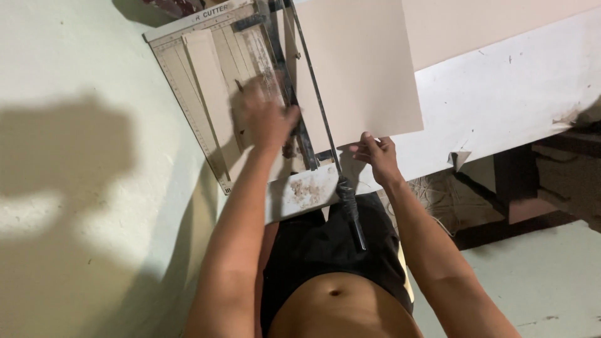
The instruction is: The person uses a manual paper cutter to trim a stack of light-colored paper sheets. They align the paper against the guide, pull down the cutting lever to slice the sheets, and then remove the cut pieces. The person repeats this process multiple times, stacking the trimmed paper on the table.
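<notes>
Cardboard sheet (357,69) lies ahead of both hands, long axis pointing away; right hand (375,153) pinches its near edge, left hand (268,116) presses open-palmed on the paper cutter (200,94).

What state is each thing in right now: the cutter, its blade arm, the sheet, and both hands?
Paper cutter: flat on the white table, strips lying on its bed.
Blade arm: lowered along the cutting edge, its black handle free.
Beige sheet: flat, lying right of the blade arm.
Left hand: pressing on the cutter bed, blurred.
Right hand: fingers on the sheet's near edge.
</notes>
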